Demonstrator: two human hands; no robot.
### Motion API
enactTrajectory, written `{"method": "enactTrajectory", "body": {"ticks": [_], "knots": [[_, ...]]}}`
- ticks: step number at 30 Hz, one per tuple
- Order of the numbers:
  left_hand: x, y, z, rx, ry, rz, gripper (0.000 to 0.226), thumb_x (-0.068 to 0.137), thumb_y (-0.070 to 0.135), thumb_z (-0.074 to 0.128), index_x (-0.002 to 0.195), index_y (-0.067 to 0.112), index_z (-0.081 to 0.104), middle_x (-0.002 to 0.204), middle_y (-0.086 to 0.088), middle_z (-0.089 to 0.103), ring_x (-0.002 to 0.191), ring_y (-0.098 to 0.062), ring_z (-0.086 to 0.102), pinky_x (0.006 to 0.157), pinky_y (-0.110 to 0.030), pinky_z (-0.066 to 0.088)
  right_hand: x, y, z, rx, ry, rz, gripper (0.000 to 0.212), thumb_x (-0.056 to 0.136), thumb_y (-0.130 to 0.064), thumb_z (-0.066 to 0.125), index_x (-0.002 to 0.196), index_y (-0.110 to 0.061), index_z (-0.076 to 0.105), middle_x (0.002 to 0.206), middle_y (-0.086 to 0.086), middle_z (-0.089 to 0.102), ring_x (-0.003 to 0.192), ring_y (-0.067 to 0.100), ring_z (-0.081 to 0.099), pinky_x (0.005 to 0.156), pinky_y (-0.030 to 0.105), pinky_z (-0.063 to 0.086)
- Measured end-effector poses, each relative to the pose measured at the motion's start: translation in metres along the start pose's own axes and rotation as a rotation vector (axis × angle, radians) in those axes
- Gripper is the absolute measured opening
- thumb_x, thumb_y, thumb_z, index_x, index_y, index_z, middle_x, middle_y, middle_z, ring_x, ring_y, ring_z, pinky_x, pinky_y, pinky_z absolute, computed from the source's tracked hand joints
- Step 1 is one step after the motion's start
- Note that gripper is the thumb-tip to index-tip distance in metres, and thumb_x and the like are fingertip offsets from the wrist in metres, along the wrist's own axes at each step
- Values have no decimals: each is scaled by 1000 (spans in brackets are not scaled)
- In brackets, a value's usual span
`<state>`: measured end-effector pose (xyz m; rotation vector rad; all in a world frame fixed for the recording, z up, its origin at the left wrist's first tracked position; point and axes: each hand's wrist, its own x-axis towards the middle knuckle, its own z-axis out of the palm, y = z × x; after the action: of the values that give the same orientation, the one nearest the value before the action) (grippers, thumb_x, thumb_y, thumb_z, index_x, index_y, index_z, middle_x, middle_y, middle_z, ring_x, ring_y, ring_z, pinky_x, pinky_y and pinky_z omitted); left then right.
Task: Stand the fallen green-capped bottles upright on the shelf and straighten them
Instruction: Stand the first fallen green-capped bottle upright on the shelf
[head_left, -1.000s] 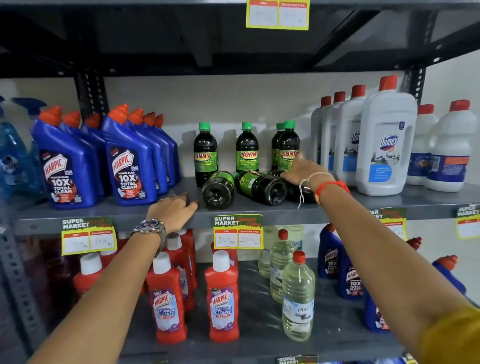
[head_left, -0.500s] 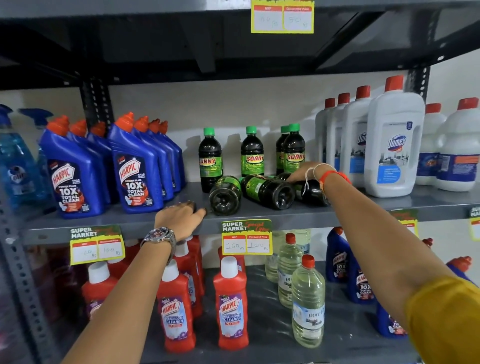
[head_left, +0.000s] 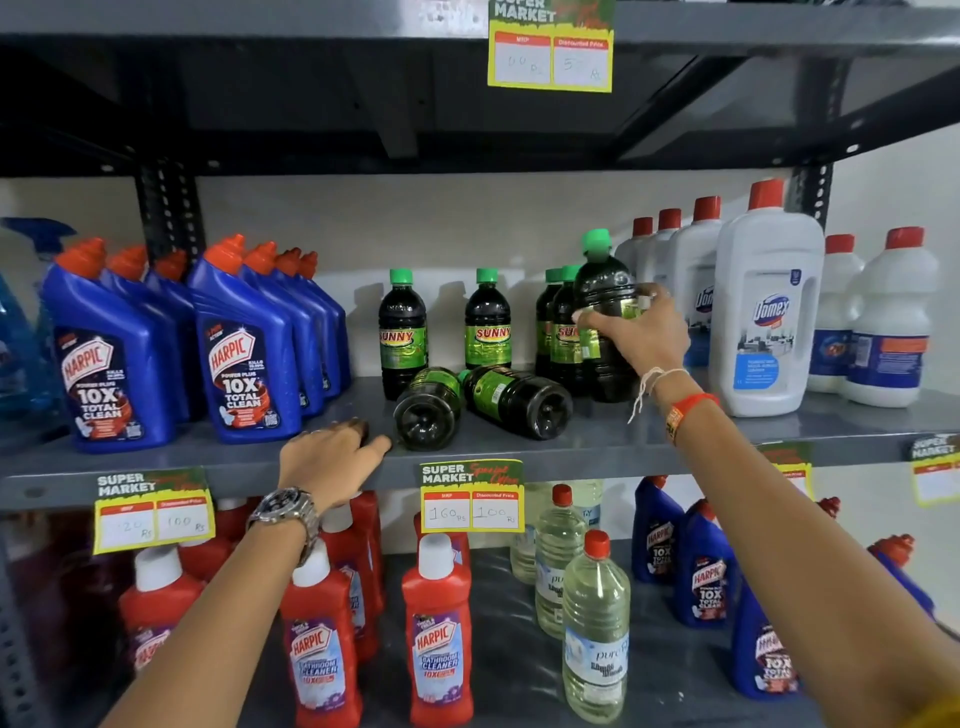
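Holding one bottle (head_left: 605, 312) upright in my right hand (head_left: 641, 332), fingers wrapped round it, base about on the shelf (head_left: 597, 441). Two fallen bottles (head_left: 511, 400) left, I'd say. Left hand (head_left: 332, 457) rests loosely curled, empty, on the edge.

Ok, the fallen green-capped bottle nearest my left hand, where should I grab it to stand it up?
Grip the fallen bottle around its body from above, just behind the base. It lies with the base toward you and the cap pointing back, so the left hand can probably tip the cap end up.
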<state>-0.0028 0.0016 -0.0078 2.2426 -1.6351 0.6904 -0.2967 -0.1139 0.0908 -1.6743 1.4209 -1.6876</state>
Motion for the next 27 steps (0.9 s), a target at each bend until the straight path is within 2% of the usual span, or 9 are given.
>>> {"method": "enactTrajectory", "body": {"ticks": [5,9,12,15,17,19,22,24,27], "knots": [[-3,0,-2,-48,2,2,44,90,46,26,110,20,57,87,2,55,73,-16,49,51,-27,27,-18,26,4,145,48,8,79,62,-41,83,128,-15,48,124,6,60,118,24,54,97,29,40],[-6,1,-3,90,-38,92,37,91,34,34,121,21,51,114,-2,58,95,-20,57,47,-26,18,-18,42,9,240,10,17,79,67,-35,81,132,-17,42,107,-4,50,104,13,47,91,23,36],[-5,1,-4,131,-31,101,43,91,37,25,123,21,50,116,-3,58,97,-20,58,47,-26,18,-12,47,11,225,-47,2,84,65,-35,82,134,-15,39,109,1,54,109,21,54,97,32,45],[-4,1,-3,131,-29,110,69,78,44,3,123,20,50,118,-5,58,100,-22,58,47,-27,17,-12,52,14,13,-45,-69,101,56,-44,85,136,-11,33,130,14,49,123,31,46,105,41,40],[-4,1,-2,145,-64,124,76,67,43,6,126,21,49,124,-5,56,103,-23,57,48,-27,17,-17,54,17,-193,19,-117,113,52,-52,84,140,-9,28,136,18,40,127,35,40,105,43,36],[-5,2,-4,134,-81,110,77,65,42,10,127,21,49,126,-5,56,103,-23,56,48,-27,17,-21,55,18,-280,75,-132,114,52,-52,83,141,-11,26,137,17,39,127,37,41,100,45,41],[-5,3,-7,175,-101,130,79,61,38,13,131,21,46,133,-6,52,109,-24,54,51,-28,20,-22,55,19,-310,86,-139,111,53,-45,85,141,-12,26,137,15,40,125,35,46,94,45,46],[-6,3,-7,179,-95,132,79,62,38,12,131,20,46,132,-7,52,109,-25,54,52,-29,21,-19,53,18,-280,67,-141,108,53,-40,86,139,-9,28,138,13,41,125,33,48,96,43,45],[-6,4,-8,169,-79,133,79,63,38,9,130,21,47,129,-7,53,107,-26,55,49,-27,17,-10,55,18,-87,-71,-42,95,59,-28,84,132,-4,29,131,12,47,120,29,53,101,43,44]]}}
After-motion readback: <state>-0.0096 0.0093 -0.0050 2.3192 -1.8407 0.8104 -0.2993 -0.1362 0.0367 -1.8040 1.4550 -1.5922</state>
